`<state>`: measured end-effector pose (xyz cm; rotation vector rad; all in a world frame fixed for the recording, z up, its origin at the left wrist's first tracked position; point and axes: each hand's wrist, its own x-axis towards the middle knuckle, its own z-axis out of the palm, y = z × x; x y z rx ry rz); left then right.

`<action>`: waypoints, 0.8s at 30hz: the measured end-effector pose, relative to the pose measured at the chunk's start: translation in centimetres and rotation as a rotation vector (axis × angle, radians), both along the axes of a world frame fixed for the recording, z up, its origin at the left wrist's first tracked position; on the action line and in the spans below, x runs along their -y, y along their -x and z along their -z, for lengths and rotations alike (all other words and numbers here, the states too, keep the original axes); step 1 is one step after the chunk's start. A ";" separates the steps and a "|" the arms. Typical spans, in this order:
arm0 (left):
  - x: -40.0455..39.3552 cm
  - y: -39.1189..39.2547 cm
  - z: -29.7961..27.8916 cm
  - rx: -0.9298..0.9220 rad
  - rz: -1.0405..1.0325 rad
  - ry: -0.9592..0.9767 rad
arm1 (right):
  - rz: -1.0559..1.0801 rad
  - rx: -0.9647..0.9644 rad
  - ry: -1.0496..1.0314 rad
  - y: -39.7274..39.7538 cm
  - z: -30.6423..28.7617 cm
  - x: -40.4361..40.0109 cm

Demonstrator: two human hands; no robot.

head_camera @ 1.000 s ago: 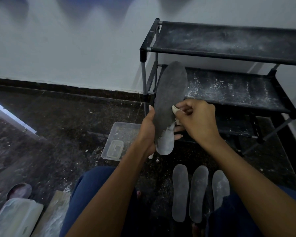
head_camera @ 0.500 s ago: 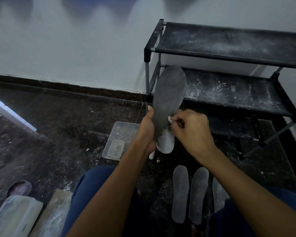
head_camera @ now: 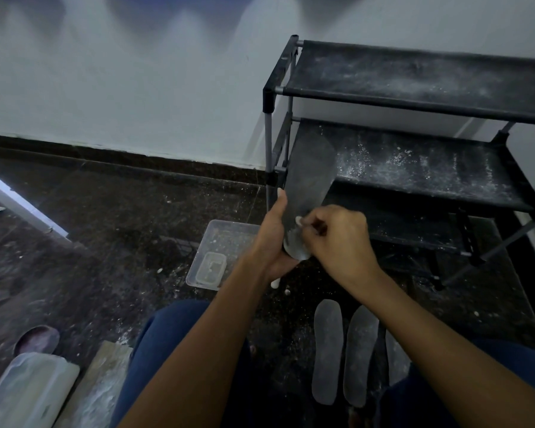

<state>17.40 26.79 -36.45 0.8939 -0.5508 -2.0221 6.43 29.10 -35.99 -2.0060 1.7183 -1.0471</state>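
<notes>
Insole (head_camera: 309, 168) stands upright before the rack (head_camera: 414, 97), heel gripped in our left hand (head_camera: 271, 239), while our right hand (head_camera: 337, 239), pinching a white lump (head_camera: 298, 220), has slid from the right edge toward the left, so we judge the rubbing well underway

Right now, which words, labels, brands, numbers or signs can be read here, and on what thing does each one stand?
None: no word, label, brand, number or sign can be read.
The insole in the left hand: plain grey with white smears.
The white lump pinched by the right hand: no mark.
The rack, the plastic tray and the insoles on the floor: white dust only, no print.
</notes>
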 end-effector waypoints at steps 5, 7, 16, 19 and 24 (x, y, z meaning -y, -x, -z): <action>0.4 -0.3 0.2 -0.028 -0.010 0.002 | -0.048 0.024 -0.011 -0.1 -0.4 -0.4; 0.5 -0.3 0.4 -0.036 -0.029 0.010 | 0.001 0.016 0.043 0.2 -0.6 0.0; 0.3 -0.3 0.3 -0.057 0.001 0.004 | -0.057 0.105 -0.016 -0.3 -0.3 -0.6; 0.2 -0.1 0.1 -0.021 0.019 -0.006 | 0.030 0.126 0.115 -0.1 -0.5 0.4; 0.1 0.1 0.1 -0.003 0.026 -0.017 | 0.038 0.043 0.187 0.0 -0.7 0.6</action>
